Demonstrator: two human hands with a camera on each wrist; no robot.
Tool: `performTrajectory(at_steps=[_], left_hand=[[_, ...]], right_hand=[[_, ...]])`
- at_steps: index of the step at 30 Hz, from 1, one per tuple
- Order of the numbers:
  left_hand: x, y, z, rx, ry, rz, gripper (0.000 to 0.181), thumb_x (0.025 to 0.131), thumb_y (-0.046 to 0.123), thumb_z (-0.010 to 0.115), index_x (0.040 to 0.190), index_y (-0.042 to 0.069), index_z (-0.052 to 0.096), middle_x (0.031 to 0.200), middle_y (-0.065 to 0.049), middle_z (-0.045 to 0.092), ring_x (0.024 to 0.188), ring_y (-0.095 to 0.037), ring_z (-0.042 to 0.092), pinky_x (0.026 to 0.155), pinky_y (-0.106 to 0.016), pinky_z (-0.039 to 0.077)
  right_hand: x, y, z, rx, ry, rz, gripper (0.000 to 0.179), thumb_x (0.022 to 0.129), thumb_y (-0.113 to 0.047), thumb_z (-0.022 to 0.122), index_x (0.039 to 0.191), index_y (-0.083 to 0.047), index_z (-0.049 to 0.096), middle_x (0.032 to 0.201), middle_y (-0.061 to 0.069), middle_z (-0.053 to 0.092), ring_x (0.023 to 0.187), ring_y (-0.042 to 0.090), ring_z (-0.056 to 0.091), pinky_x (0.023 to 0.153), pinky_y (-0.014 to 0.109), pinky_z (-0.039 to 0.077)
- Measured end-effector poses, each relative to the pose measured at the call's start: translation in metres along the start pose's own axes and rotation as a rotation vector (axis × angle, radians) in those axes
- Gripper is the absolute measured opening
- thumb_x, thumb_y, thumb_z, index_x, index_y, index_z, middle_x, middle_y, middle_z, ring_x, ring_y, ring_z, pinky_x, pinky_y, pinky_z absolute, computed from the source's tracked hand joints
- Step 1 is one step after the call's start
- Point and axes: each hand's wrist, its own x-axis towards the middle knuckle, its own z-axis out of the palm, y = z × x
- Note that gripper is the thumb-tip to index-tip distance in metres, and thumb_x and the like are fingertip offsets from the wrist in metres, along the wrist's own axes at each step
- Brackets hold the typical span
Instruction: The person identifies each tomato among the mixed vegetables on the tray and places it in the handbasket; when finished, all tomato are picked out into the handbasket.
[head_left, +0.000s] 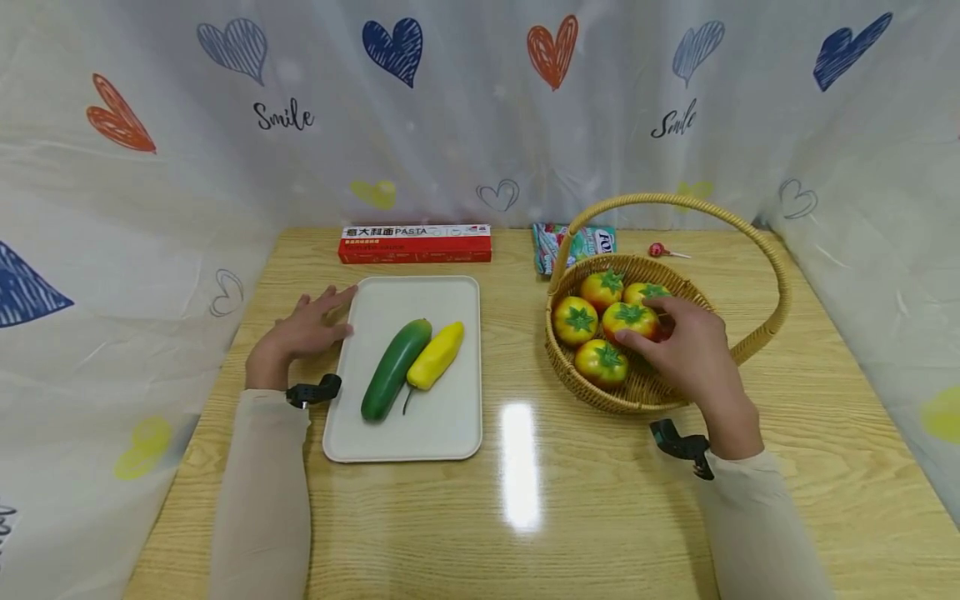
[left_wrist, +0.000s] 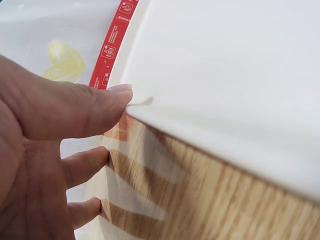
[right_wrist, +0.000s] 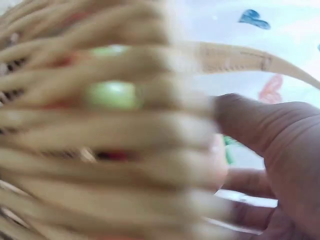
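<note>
My right hand [head_left: 693,346] reaches into a round wicker basket [head_left: 600,402] with a tall handle, its thumb and fingers on either side of a yellow-red tomato [head_left: 628,317] with a green leafy top. Several similar tomatoes, one of them at the front [head_left: 602,364], lie around it. In the right wrist view the basket's blurred wall [right_wrist: 100,135] hides most of the grip. My left hand [head_left: 306,327] rests at the left edge of a white tray [head_left: 442,433], thumb touching the rim and fingers spread. On the tray lie a green cucumber [head_left: 396,369] and a yellow pepper [head_left: 437,357].
Behind the tray stands a red and white pasta box [head_left: 415,245]. A colourful candy bag [head_left: 551,246] lies behind the basket, with a red lollipop [head_left: 658,250] to its right. The basket's handle [head_left: 675,200] arches above my right hand. A printed curtain encloses the wooden table [head_left: 585,517].
</note>
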Motion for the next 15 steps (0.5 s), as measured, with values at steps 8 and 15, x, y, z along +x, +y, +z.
performTrajectory(at_steps=[8, 15], left_hand=[[0.0013, -0.0015, 0.0007, 0.002, 0.001, 0.007, 0.076, 0.112, 0.032, 0.057, 0.177, 0.022, 0.020, 0.182, -0.030, 0.001, 0.160, -0.068, -0.014, 0.111, -0.098, -0.006], [0.0009, -0.0007, 0.0004, 0.005, 0.003, 0.001, 0.076, 0.111, 0.033, 0.058, 0.177, 0.022, 0.020, 0.182, -0.029, 0.001, 0.161, -0.067, -0.014, 0.111, -0.098, -0.006]], right_hand=[[0.0045, 0.0004, 0.0064, -0.108, -0.084, 0.012, 0.067, 0.100, -0.044, 0.081, 0.138, 0.009, 0.068, 0.128, 0.037, 0.073, 0.117, 0.059, 0.066, 0.103, 0.072, 0.051], [0.0032, -0.0006, 0.0052, -0.106, -0.079, -0.023, 0.058, 0.101, -0.034, 0.080, 0.140, 0.008, 0.068, 0.130, 0.036, 0.072, 0.118, 0.058, 0.067, 0.101, 0.072, 0.052]])
